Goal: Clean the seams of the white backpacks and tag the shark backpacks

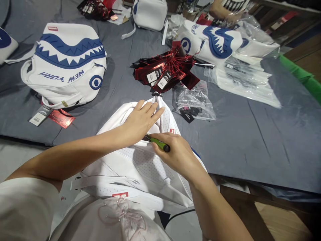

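The right hand [174,149] was closed around a green tool [160,144], its black end toward the palm's near side and its dark tip pointing left, just beneath the left hand [141,122]. The left hand lay over the white bag [150,164] with its fingers stretched out — its thumb could not be seen. The bag sat at the lower centre of the frame, against the table [238,134], its dotted panels facing up and a red label [120,194] near its bottom edge. Just above it, at the upper centre, lay a heap of red and black tags [173,65], with a clear pouch [194,97] beside it. A backpack [70,60] with a blue toothed mouth filled the upper left, tags at its lower edge; a similar one [208,40] lay at the upper right, near some clear plastic sleeves [248,80] — and behind it showed another person's arm [222,11].
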`<act>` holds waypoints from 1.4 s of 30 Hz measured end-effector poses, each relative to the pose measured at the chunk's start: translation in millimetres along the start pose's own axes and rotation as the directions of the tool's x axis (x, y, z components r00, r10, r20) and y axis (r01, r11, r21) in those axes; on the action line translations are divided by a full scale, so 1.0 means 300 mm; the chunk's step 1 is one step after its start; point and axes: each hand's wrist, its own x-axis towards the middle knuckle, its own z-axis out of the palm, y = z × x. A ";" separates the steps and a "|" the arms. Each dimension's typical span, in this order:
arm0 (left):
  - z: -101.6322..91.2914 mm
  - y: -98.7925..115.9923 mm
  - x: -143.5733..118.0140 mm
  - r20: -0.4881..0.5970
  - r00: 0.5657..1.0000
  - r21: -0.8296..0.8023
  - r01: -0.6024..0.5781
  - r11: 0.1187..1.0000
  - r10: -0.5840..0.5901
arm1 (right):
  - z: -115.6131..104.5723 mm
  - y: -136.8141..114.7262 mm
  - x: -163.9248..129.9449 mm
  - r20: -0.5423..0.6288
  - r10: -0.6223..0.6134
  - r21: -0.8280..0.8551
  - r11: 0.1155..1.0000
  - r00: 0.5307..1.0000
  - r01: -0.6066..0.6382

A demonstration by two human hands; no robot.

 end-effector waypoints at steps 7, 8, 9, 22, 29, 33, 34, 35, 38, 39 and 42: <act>-0.008 -0.002 -0.002 0.021 1.000 -0.011 0.000 1.000 0.000 | 0.007 -0.002 -0.001 -0.015 0.020 0.000 1.000 1.000 -0.020; -0.007 -0.002 -0.002 0.028 1.000 -0.010 0.001 1.000 -0.001 | 0.008 -0.002 -0.001 -0.015 0.028 -0.001 1.000 0.999 -0.028; -0.006 -0.002 -0.002 0.032 0.999 -0.009 0.002 1.000 -0.002 | 0.008 -0.003 -0.001 -0.012 0.032 0.004 0.999 0.999 -0.032; -0.086 -0.060 -0.009 0.238 0.967 -0.008 -0.089 0.996 0.088 | 0.052 0.032 -0.034 -0.137 0.007 0.103 0.995 0.990 0.008; -0.159 -0.113 -0.064 0.387 0.922 -0.001 0.033 0.999 -0.030 | 0.130 0.001 -0.030 -0.312 -0.107 0.344 0.913 0.944 0.218; -0.136 -0.087 -0.066 0.359 0.928 0.083 0.079 0.993 -0.104 | 0.163 -0.008 -0.010 -0.361 -0.108 0.366 0.897 0.926 0.248; -0.132 -0.082 -0.064 0.360 0.924 0.105 0.093 0.990 -0.125 | 0.167 -0.006 -0.005 -0.362 -0.106 0.378 0.891 0.926 0.250; -0.128 -0.079 -0.060 0.360 0.923 0.119 0.101 0.988 -0.138 | 0.171 -0.003 -0.001 -0.358 -0.102 0.396 0.883 0.928 0.250; -0.118 -0.079 -0.050 0.353 0.926 0.123 0.093 0.988 -0.131 | 0.177 0.002 0.013 -0.334 -0.083 0.464 0.852 0.939 0.240; -0.116 -0.082 -0.048 0.352 0.928 0.121 0.085 0.989 -0.123 | 0.178 0.003 0.017 -0.326 -0.079 0.481 0.844 0.942 0.237; -0.114 -0.094 -0.043 0.373 0.922 0.121 0.063 0.991 -0.104 | 0.179 0.002 0.023 -0.324 -0.071 0.492 0.839 0.943 0.232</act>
